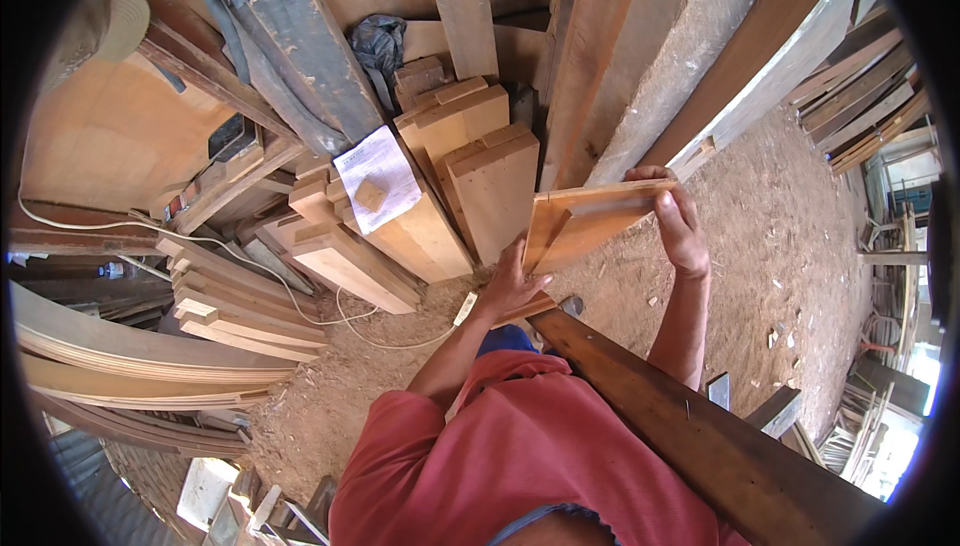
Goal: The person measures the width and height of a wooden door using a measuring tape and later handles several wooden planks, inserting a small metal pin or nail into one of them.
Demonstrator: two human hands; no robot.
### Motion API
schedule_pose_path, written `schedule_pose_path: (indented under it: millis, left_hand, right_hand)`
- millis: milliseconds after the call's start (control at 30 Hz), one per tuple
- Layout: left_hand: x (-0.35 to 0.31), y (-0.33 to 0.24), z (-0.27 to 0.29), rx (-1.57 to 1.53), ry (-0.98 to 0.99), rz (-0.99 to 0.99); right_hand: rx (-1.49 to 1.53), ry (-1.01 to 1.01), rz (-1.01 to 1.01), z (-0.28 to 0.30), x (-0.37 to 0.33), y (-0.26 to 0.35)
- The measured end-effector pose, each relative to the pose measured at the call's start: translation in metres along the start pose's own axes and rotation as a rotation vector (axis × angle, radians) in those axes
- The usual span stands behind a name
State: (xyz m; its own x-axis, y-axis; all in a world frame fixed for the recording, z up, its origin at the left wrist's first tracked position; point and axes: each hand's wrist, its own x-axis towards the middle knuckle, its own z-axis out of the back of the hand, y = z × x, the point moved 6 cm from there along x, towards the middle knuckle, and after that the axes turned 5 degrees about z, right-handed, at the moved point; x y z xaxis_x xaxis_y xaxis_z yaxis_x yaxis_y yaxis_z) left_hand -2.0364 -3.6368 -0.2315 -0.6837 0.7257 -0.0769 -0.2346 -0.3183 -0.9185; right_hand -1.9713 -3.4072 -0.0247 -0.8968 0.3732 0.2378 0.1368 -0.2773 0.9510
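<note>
Between my two hands is a flat reddish-brown wooden panel (pixel 598 231), raised and tilted, with a thin pale top edge and a darker raised or shaded strip on its face. My left hand (pixel 513 284) grips its lower left edge with the fingers partly hidden. At the upper right corner, my right hand (pixel 680 226) pinches the panel, thumb on the near side and fingers over the top edge. Below the panel, a long dark wooden beam (pixel 690 401) runs from near my left hand toward the lower right, beside my body.
Stacked planks (pixel 495 186) stand ahead, with a printed paper sheet (pixel 395 161) and a small wood block (pixel 370 195) on them. A white cord (pixel 390 348) with a socket end (pixel 465 308) crosses the dusty floor. Tall boards (pixel 690 66) lean at the back; curved boards (pixel 150 346) lie left.
</note>
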Motion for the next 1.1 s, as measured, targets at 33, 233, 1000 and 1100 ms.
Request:
schedule_pose_path:
  millis: [33, 233, 1000, 1100]
  left_hand:
    - [0.01, 0.008, -0.001, -0.133, 0.008, 0.022]
    - [0.046, 0.036, -0.003, -0.395, 0.081, 0.079]
    - [0.012, 0.002, 0.002, 0.003, 0.491, -0.171]
    - [-0.015, 0.07, -0.016, 0.295, 0.533, 0.0]
  right_hand:
    - [0.005, 0.017, 0.001, -0.001, 0.002, 0.009]
    - [0.522, 0.134, 0.346, 0.041, -0.021, 0.128]
    - [0.609, -0.436, 0.281, 0.063, -0.077, 0.141]
    - [0.635, -0.376, 0.412, 0.045, -0.063, 0.158]
